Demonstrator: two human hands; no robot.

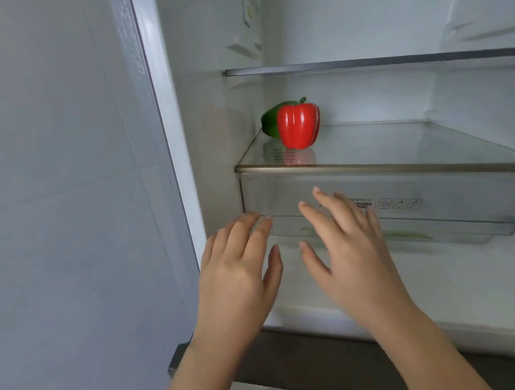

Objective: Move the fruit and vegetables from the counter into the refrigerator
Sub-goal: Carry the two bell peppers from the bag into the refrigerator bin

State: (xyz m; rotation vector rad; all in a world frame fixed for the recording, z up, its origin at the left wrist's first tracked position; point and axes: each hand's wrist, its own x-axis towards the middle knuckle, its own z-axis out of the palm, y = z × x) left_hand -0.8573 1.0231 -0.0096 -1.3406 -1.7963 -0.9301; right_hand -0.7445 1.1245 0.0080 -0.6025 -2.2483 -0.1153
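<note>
A red bell pepper (299, 125) stands upright on the glass shelf (411, 145) at the left of the open refrigerator. Behind it, partly hidden, lies a green vegetable (271, 121). Both of my hands are held out in front of the clear crisper drawer (459, 196) below that shelf. My left hand (239, 270) has its fingers straight and holds nothing. My right hand (348, 243) has its fingers spread, its fingertips near the drawer's front, and is also empty.
A second glass shelf (377, 61) runs above. The refrigerator's left wall (198, 108) and a pale panel (65, 190) close off the left side. Something green (407, 234) shows faintly through the drawer's bottom.
</note>
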